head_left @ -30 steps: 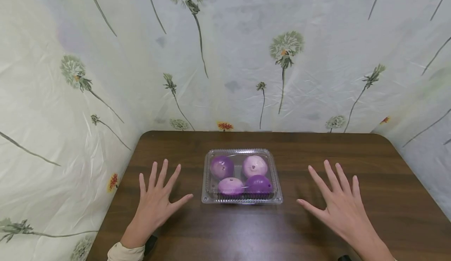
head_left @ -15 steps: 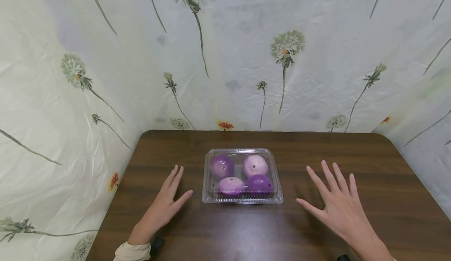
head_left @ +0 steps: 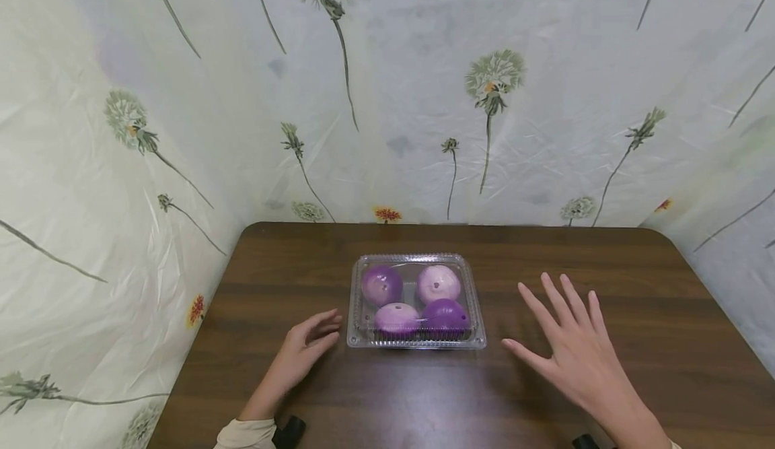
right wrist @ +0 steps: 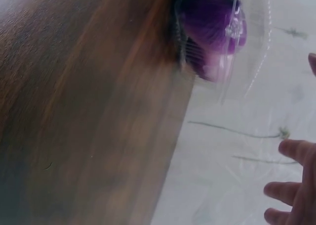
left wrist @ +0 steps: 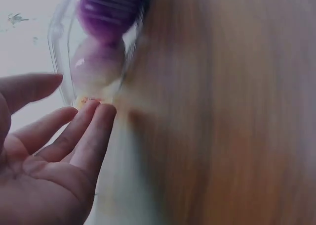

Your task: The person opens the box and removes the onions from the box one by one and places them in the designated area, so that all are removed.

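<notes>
A clear plastic clamshell box [head_left: 418,344] sits on the table with its lid down. Inside are several glossy round things like peeled red onions, among them a deep purple one [head_left: 445,316] and a pale pink one [head_left: 438,283]. My left hand [head_left: 295,355] is just left of the box, fingers loosely bent and holding nothing. In the left wrist view, its fingertips [left wrist: 106,111] overlap the near end of the box. To the right of the box, my right hand [head_left: 575,358] is spread wide with nothing in it. Only some fingers [right wrist: 284,191] show in the right wrist view.
The dark brown wooden table [head_left: 545,254] has rounded far corners. Behind it and along both sides hangs a pale cloth [head_left: 393,85] printed with dandelions. A black band [head_left: 289,430] is on the left wrist, beside a cream sleeve [head_left: 245,434].
My left hand has moved right toward the box, and its spread fingers have come together and bent. The right hand has shifted slightly left, still spread. The box has stayed put.
</notes>
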The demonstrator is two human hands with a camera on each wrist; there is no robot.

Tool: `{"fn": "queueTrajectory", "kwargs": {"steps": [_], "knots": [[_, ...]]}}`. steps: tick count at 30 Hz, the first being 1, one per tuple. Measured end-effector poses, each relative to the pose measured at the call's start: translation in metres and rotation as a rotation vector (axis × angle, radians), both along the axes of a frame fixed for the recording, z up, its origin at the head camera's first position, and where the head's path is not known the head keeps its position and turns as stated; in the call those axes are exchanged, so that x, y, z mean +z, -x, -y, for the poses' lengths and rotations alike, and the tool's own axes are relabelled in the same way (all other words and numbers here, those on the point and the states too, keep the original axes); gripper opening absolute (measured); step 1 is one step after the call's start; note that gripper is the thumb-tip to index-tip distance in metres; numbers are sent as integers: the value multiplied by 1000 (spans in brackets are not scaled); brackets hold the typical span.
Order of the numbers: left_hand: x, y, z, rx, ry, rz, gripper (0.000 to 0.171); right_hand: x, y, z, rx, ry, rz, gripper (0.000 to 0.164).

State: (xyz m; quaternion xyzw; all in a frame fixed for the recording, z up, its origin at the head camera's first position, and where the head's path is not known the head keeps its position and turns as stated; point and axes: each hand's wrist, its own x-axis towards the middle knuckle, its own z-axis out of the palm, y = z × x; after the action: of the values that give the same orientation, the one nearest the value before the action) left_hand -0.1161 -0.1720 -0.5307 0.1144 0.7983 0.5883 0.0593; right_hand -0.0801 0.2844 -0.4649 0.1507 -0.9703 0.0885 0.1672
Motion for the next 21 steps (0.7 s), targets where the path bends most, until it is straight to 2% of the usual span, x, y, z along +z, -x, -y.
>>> {"fn": "queueTrajectory", "kwargs": {"steps": [5,7,12,17,21], "knots": [[-2,-1,-6,-6,-267,239,47,2,-1,2,22,4,-21,95],[-3,-1,-8,-8,-357,313,48,2,-1,3,28,8,-28,95],[-4,-2,-11,-29,-481,433,45,2,0,3,38,11,-38,95],[-4,-5,-13,-82,-624,558,26,4,1,5,49,22,-32,93],[-6,-7,-13,-119,-730,610,20,5,1,7,58,31,-27,92]]}}
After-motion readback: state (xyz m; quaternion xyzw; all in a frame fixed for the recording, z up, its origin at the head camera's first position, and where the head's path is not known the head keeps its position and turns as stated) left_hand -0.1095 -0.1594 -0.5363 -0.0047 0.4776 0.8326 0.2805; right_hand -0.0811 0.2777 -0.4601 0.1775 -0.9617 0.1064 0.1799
